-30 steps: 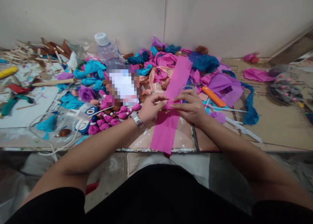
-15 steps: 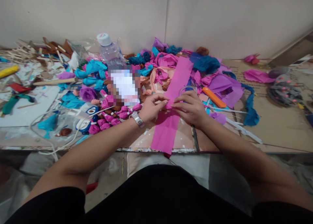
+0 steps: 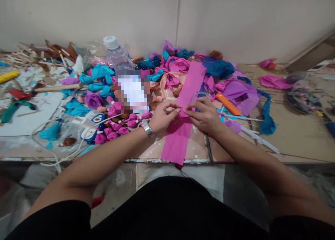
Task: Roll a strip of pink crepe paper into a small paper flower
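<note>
A long strip of pink crepe paper (image 3: 176, 142) lies lengthwise in front of me, its near end at the table's front edge. Over its middle, my left hand (image 3: 165, 115) and my right hand (image 3: 203, 115) face each other, fingertips pinched. Between them is a small gathered piece of pink crepe paper (image 3: 184, 112), gripped from both sides; its exact shape is partly hidden by the fingers. A thin pale ring (image 3: 200, 94) shows just behind my right hand. Beyond that hand lies an orange utility knife (image 3: 228, 104).
Rolled pink buds (image 3: 112, 133) and blue crepe pieces (image 3: 98, 72) crowd the left. A plastic bottle (image 3: 119, 57) stands near the wall. A white cable (image 3: 56, 152) crosses the front edge. Purple crepe paper (image 3: 242, 91) and cardboard (image 3: 293, 132) lie to the right.
My fingertips have shifted slightly on the small pink piece, and my right hand's fingers have drawn a little away from the left. The strip stays in place.
</note>
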`<state>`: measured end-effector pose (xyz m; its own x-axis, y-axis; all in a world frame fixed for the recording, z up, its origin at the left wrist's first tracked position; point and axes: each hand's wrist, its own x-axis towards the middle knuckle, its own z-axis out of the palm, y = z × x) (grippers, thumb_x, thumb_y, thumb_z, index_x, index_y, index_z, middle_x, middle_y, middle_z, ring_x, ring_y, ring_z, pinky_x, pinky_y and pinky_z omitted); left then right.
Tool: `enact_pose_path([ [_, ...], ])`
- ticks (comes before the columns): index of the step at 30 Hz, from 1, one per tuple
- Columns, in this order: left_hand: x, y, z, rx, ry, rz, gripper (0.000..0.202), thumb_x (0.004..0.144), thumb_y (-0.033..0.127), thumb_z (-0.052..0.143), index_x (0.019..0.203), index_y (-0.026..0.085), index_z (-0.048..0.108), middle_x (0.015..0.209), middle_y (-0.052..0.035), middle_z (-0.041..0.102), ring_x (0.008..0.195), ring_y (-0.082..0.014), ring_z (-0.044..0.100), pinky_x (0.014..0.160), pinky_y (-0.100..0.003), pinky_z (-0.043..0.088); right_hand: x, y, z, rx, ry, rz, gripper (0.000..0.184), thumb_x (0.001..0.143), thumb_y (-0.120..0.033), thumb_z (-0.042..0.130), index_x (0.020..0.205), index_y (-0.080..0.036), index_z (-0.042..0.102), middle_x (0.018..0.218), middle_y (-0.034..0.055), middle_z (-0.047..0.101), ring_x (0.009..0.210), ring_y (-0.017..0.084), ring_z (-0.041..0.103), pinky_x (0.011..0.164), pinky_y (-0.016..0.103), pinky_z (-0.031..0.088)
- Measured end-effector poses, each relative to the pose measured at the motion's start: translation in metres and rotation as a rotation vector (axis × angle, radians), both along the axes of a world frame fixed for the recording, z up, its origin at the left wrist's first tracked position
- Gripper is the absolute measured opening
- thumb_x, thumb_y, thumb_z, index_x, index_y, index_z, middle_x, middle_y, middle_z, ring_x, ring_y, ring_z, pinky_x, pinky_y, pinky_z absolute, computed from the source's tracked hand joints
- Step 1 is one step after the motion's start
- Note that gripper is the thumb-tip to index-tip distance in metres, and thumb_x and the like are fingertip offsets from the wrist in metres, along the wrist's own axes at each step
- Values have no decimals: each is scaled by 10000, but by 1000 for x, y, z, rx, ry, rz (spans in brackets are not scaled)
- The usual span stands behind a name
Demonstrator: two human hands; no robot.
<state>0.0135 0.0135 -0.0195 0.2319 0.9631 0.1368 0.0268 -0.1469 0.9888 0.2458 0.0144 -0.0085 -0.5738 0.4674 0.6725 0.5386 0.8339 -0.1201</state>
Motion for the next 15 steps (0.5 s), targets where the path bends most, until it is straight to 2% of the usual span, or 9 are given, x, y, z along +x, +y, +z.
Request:
enact_pose_path([
  [6, -2, 2, 1, 1, 2, -1, 220, 872, 316, 779, 1014, 151, 747, 1031, -64, 759, 666, -85, 646, 639, -219, 571, -1, 0, -3, -23, 17, -40, 291, 957, -171, 736, 1175, -352, 803, 1162, 47, 785, 1076, 280, 639, 962, 513, 569],
  [8, -3, 3, -1, -19, 0, 9, 224, 872, 312, 779, 1031, 158, 744, 971, -52, 764, 658, -90, 653, 621, -212, 565, -2, 2, -5, -42, 57, -70, 248, 956, -201, 745, 1157, -335, 800, 1217, 61, 775, 1083, 283, 671, 973, 520, 579],
  [11, -3, 6, -4, -51, -14, 36, 223, 871, 300, 774, 1044, 164, 736, 862, -26, 744, 639, -96, 665, 596, -201, 560, -2, 4, -8, -129, 159, -88, 184, 951, -273, 774, 1130, -308, 797, 1295, 82, 761, 1132, 287, 711, 1000, 518, 599],
  [15, -5, 8, -9, -85, -49, 41, 268, 881, 351, 780, 1077, 182, 706, 825, -10, 733, 692, -133, 717, 619, -239, 615, 0, 7, -7, -280, 255, -87, 222, 929, -370, 821, 1133, -284, 799, 1373, 96, 754, 1254, 309, 722, 1064, 522, 602],
])
